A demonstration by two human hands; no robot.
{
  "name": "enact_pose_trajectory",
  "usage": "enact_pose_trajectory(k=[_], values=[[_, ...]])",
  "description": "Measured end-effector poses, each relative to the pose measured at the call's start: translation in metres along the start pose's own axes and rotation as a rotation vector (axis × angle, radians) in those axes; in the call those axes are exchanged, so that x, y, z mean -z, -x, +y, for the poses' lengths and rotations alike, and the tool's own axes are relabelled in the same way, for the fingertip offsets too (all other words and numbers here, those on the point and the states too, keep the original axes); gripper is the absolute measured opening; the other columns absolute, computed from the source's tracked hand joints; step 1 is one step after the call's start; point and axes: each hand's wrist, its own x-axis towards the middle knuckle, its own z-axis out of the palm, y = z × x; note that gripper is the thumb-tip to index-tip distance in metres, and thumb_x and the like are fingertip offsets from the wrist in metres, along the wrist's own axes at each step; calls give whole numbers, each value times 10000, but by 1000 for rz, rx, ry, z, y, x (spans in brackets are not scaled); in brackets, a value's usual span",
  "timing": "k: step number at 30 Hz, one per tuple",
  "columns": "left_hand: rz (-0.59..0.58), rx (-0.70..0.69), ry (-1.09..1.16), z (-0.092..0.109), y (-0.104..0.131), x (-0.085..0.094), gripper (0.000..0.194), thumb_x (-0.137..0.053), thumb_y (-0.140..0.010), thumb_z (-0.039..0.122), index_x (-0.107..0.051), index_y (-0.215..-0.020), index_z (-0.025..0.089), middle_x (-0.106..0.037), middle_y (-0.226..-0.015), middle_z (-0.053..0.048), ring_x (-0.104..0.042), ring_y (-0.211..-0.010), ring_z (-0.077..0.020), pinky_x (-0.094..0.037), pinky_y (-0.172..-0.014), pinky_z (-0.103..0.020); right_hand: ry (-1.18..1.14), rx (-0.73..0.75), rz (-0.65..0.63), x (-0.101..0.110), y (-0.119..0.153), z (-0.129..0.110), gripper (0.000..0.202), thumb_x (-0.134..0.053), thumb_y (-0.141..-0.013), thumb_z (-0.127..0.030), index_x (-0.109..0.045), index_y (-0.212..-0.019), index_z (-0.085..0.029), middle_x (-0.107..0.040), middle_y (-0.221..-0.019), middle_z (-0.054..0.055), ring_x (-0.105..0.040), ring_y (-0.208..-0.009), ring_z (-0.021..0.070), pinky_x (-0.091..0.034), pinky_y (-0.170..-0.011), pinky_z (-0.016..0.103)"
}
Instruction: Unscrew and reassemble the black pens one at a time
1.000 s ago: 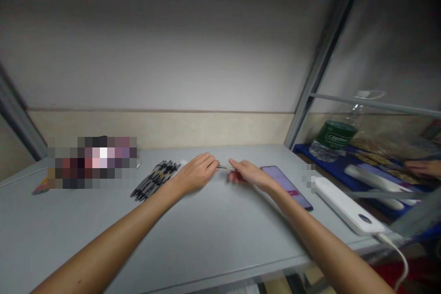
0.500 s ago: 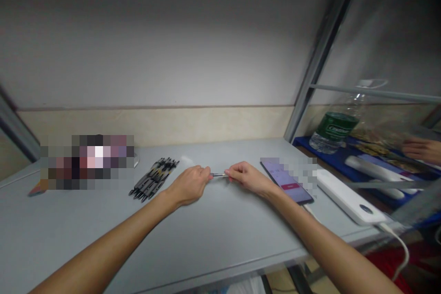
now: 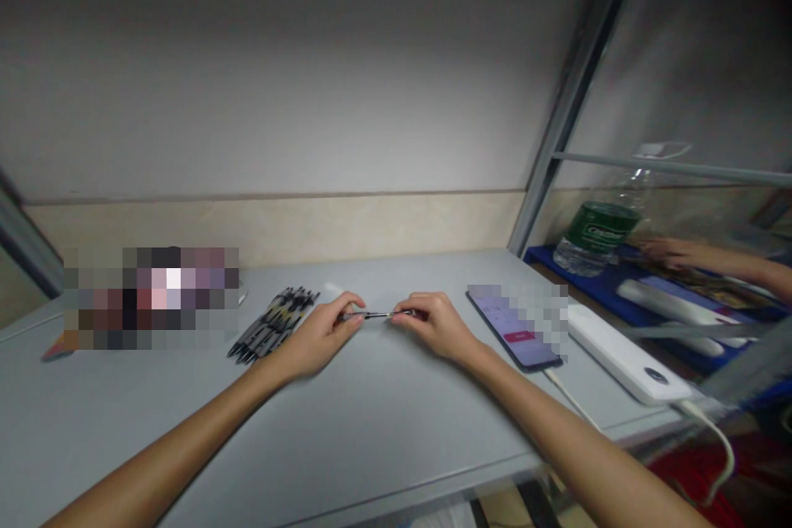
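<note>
Both hands hold a slim pen [image 3: 374, 314] level between them, above the middle of the grey table. Its left end is pinched by the closed fingers of my left hand [image 3: 322, 334]. My right hand [image 3: 436, 322] grips the other end between thumb and fingers, where a dark part shows. Whether the pen is in one piece or in parts, I cannot tell. Beside my left wrist lies a row of dark pens [image 3: 272, 326] with yellowish bands, side by side on the table.
Right of my hands lie a phone [image 3: 516, 330] with a lit screen and a white power bank [image 3: 624, 351] with a cable. Beyond the metal frame [image 3: 538, 173] stand a water bottle [image 3: 597, 235] and another person's hand [image 3: 674, 252]. A blurred-out pile [image 3: 154, 293] sits left.
My left hand has shifted slightly left and turned, its thumb and fingers now more visible. My right hand has moved a little left. The other person's hand has reached further left.
</note>
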Motion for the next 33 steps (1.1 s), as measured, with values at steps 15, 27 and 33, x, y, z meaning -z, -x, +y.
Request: enact_pose_trajectory(k=[15, 27, 33], values=[[183, 60, 430, -15, 2, -14, 261, -562, -811, 399, -563, -805, 139, -558, -617, 10, -520, -590, -113, -409, -588, -237, -505, -293, 26, 3, -5, 8, 391, -628, -753, -458, -640, -961, -128, -592, -757, 40, -504, -594, 101, -385, -442, 177], [268, 136, 597, -13, 1, -12, 250, -642, -749, 362, -586, -811, 126, -578, -617, 4, -532, -590, -110, -416, -587, -236, -608, -402, -76, 6, -4, 9, 403, -694, -682, -453, -594, -922, -145, -618, -646, 9, -503, -455, 74, -320, -350, 157], [267, 134, 587, -16, 1, -12, 232, -634, -761, 349, -594, -825, 130, -578, -614, 6, -527, -591, -109, -406, -587, -228, -635, -413, -71, 5, -4, 12, 345, -600, -769, -467, -606, -751, -122, -600, -618, 25, -518, -470, 78, -354, -356, 161]])
